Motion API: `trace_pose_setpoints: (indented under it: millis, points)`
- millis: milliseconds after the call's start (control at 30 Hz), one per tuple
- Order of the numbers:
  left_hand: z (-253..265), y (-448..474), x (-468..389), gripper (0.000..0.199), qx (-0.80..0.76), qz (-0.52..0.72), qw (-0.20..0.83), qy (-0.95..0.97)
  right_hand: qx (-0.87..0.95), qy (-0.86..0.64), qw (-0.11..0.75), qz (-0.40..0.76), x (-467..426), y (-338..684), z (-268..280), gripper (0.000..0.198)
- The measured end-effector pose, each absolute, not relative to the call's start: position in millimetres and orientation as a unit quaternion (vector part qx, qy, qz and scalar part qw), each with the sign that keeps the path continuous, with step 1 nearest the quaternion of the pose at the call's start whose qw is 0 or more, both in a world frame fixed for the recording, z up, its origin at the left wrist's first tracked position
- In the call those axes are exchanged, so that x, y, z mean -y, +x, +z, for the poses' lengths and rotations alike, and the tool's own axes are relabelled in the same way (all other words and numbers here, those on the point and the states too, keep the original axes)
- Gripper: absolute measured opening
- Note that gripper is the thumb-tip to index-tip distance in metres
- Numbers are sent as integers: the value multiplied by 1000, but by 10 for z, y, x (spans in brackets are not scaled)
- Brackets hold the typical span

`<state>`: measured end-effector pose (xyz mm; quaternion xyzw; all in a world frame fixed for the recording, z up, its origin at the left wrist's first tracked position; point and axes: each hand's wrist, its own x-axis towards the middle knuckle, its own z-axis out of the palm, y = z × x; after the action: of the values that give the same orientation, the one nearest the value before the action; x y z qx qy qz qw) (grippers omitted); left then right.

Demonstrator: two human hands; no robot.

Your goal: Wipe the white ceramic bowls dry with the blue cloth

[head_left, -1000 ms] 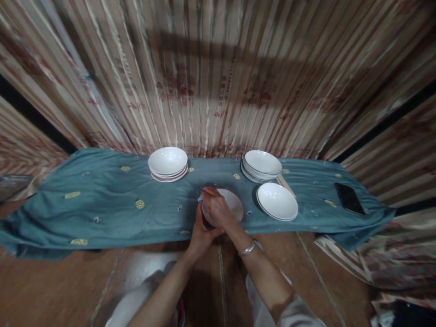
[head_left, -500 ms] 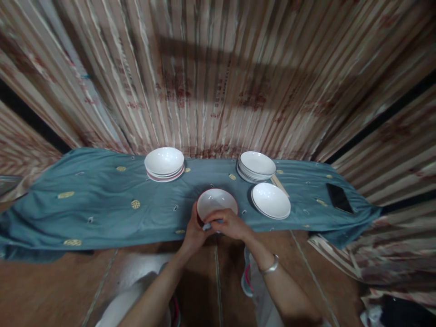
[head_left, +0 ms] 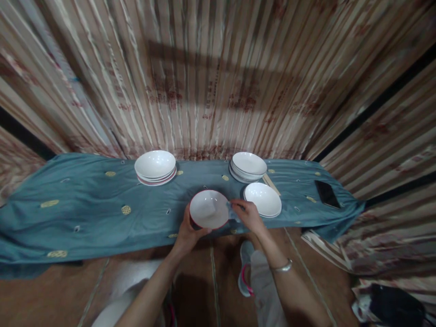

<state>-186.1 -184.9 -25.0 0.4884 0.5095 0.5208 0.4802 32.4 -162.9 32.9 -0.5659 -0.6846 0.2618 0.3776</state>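
Observation:
My left hand (head_left: 186,234) grips a white bowl with a red rim (head_left: 208,211) by its left and near side, over the table's front part. The bowl is tilted a little, its inside facing me. At its right rim, my right hand (head_left: 248,214) is closed on a thin pale cloth (head_left: 232,211), which looks partly see-through and smeared. Just to the right of that hand stands a small stack of white dishes (head_left: 263,200).
At the back left is a stack of white bowls (head_left: 156,165) with several rims showing. Dark-rimmed plates (head_left: 249,164) are stacked at the back right, beside chopsticks (head_left: 271,184). A black phone (head_left: 327,194) lies farther right on the teal tablecloth (head_left: 102,213). Curtains (head_left: 204,91) hang behind.
My right hand has moved right with the cloth, from the bowl's near edge to its right rim. My left hand keeps hold of the bowl. The view has shifted slightly.

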Motion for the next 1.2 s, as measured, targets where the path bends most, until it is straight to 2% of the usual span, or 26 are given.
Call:
trace_pose_setpoints:
  millis: [67,167,300,500,667,900,1200]
  points:
    - [-254,-1875,1837,109,-510,515,478,496,685,-596,370,199,1650,366,316,28]
    - [-236,-1898,1826,107,-510,503,471,515,706,-620,309,146,1712,343,277,28]
    - [-204,-1914,1806,103,-518,493,458,529,704,-634,264,181,1754,244,163,29]
    - [-73,-1905,1706,104,-520,493,445,537,669,-621,339,228,1742,203,120,27]
    - [198,-1673,1658,106,-459,520,475,541,643,-613,413,201,1756,427,431,33]
    - [286,-868,1591,105,-358,509,570,536,599,-685,395,126,1747,1226,695,31]
    - [50,-304,1446,95,-403,513,516,556,571,-739,351,64,1761,1712,489,36]
